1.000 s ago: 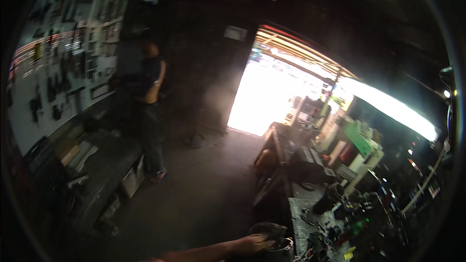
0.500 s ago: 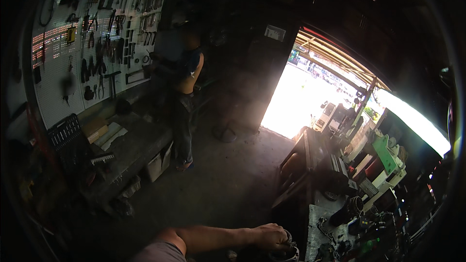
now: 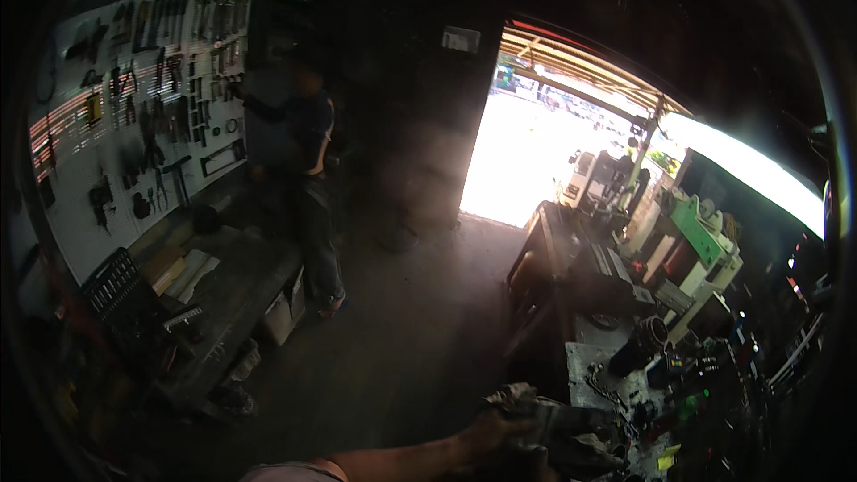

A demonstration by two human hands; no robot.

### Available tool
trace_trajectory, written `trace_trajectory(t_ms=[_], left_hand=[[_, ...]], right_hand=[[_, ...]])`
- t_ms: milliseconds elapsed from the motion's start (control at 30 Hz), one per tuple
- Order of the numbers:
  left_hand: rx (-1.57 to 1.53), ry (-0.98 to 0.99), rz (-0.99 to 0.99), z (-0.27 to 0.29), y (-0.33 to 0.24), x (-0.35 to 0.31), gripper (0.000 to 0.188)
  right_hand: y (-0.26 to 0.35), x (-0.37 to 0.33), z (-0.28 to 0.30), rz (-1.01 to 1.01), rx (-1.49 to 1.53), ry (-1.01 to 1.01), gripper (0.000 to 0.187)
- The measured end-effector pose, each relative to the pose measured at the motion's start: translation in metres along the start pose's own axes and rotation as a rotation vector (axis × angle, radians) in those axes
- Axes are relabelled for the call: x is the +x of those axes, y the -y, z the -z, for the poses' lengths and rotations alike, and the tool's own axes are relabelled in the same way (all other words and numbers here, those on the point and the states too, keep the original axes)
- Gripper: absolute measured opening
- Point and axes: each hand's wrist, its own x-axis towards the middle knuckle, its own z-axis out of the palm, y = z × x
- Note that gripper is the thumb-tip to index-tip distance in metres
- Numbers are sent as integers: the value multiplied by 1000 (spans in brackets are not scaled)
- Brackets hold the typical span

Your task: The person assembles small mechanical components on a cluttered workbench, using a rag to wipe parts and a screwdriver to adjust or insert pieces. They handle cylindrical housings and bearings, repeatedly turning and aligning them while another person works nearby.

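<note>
My left forearm comes in at the lower edge and reaches to the right. At its end my left hand (image 3: 494, 437), dim and somewhat blurred, is closed on a crumpled grey-brown rag (image 3: 513, 397). More greyish, cloth-like folds lie just to the right of the hand, beside the cluttered workbench; shadow hides where they end. My right hand does not show.
Right of my hand stands a workbench (image 3: 585, 366) with a dark cylindrical part (image 3: 638, 345) and several small parts. At left, a person (image 3: 312, 170) reaches toward a tool pegboard (image 3: 134, 116). Below it is a low table (image 3: 241, 272) with an opened socket case (image 3: 119, 286). A bright doorway (image 3: 527, 143) lies beyond.
The view has shifted, so the scene sits further left. My left hand now has more of the rag showing around it. The other person's arm is now raised to the pegboard.
</note>
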Motion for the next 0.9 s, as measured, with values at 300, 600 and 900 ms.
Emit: trace_trajectory(t_ms=[300, 600, 900], left_hand=[[-395, 136, 165, 23, -6, -10, 64], [-776, 83, 201, 16, 0, -15, 83], [-636, -136, 15, 28, 7, -13, 79]], right_hand=[[4, -19, 23, 63, -424, 341, 63], [-15, -12, -2, -409, 1123, -105, 69], [-33, 3, -38, 21, -250, 283, 63]])
